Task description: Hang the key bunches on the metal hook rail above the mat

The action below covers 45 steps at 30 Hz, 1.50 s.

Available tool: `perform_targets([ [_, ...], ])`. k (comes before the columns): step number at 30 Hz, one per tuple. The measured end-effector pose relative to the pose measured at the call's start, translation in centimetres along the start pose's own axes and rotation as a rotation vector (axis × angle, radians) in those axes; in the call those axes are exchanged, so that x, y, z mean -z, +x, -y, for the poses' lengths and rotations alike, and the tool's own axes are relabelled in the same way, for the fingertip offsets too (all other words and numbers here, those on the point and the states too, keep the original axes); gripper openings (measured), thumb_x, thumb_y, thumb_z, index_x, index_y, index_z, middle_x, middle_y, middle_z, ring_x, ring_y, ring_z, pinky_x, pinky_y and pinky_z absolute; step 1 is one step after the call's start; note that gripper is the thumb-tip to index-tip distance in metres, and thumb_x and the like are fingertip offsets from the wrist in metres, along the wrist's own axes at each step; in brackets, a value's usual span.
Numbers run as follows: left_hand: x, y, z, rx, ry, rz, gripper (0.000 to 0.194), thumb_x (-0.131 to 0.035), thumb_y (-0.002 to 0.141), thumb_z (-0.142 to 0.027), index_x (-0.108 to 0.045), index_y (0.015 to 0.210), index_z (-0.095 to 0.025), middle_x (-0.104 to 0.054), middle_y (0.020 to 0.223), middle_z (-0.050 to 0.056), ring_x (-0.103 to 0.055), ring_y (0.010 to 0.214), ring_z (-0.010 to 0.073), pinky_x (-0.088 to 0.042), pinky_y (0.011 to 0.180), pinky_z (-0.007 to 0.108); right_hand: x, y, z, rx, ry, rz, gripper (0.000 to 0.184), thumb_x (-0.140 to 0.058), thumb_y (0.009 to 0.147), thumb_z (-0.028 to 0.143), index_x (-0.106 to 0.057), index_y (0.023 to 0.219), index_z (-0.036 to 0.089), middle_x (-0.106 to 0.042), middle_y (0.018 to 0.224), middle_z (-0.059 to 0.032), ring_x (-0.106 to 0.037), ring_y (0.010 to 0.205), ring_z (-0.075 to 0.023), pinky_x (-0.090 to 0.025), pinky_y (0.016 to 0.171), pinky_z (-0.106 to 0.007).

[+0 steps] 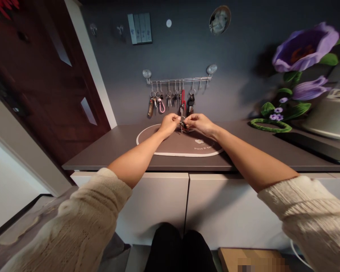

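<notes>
Both my hands meet over a brown oval mat (170, 145) with a pale rim. Between them is a bunch of keys (182, 125) on a metal ring. My left hand (170, 124) is closed, its fingertips pinching the ring's left side. From the other side my right hand (201, 123) pinches the same bunch. Just above my hands, a clear rail (181, 80) on the wall carries several hanging key sets. Among them are a pink loop (161, 106), a brown tag (150, 107) and a red strap (183, 99).
The mat lies on a dark countertop (121, 145) above white cabinet doors (150, 204). Purple artificial flowers (306, 49) and a flat black object (314, 146) are at the right. A dark red door (45, 83) stands at the left. A cardboard box (229, 258) lies below.
</notes>
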<state>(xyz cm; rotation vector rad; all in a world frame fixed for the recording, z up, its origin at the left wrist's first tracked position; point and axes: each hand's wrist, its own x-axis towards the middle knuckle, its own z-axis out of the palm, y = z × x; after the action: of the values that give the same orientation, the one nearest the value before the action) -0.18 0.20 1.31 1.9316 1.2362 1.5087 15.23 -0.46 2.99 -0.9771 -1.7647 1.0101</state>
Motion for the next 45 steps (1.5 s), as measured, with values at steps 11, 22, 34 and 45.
perform_targets([
  [11,-0.3,-0.3,-0.1,-0.075,0.018,-0.015,0.016,-0.047,0.08,-0.025,-0.058,0.076,-0.014,-0.062,0.071,0.002,-0.055,0.067,0.0114,-0.042,0.066,0.023,0.5,0.6,-1.4,0.11,0.109,-0.014,0.022,-0.064,0.071,0.033,-0.051,0.073,0.016,-0.051,0.059,0.004,-0.048,0.054,-0.0065,-0.043,0.059,-0.021],
  [22,-0.5,-0.8,0.3,-0.169,0.372,0.015,0.018,-0.043,0.082,-0.022,-0.059,0.077,-0.015,-0.063,0.079,0.005,-0.055,0.074,0.0142,-0.041,0.073,0.026,1.2,0.3,-0.4,0.12,0.288,-0.164,0.028,-0.069,0.06,0.035,-0.05,0.069,0.017,-0.052,0.065,0.0047,-0.048,0.062,-0.0067,-0.043,0.067,-0.023],
  [34,-1.2,-0.6,1.4,-0.161,0.381,0.052,0.022,-0.04,0.083,-0.024,-0.059,0.075,-0.016,-0.064,0.08,0.005,-0.055,0.076,0.0141,-0.04,0.072,0.026,4.5,2.9,1.9,0.119,0.312,-0.311,0.024,-0.067,0.064,0.033,-0.049,0.07,0.017,-0.048,0.059,0.0049,-0.046,0.056,-0.007,-0.046,0.062,-0.025],
  [45,-1.4,-0.4,1.7,-0.168,0.412,0.059,0.022,-0.04,0.084,-0.024,-0.059,0.074,-0.016,-0.062,0.078,0.005,-0.054,0.076,0.0145,-0.039,0.072,0.026,6.5,6.8,4.7,0.016,0.297,-0.54,0.009,-0.043,0.081,0.014,-0.043,0.072,0.018,-0.05,0.055,0.0034,-0.05,0.045,-0.0063,-0.047,0.053,-0.022],
])
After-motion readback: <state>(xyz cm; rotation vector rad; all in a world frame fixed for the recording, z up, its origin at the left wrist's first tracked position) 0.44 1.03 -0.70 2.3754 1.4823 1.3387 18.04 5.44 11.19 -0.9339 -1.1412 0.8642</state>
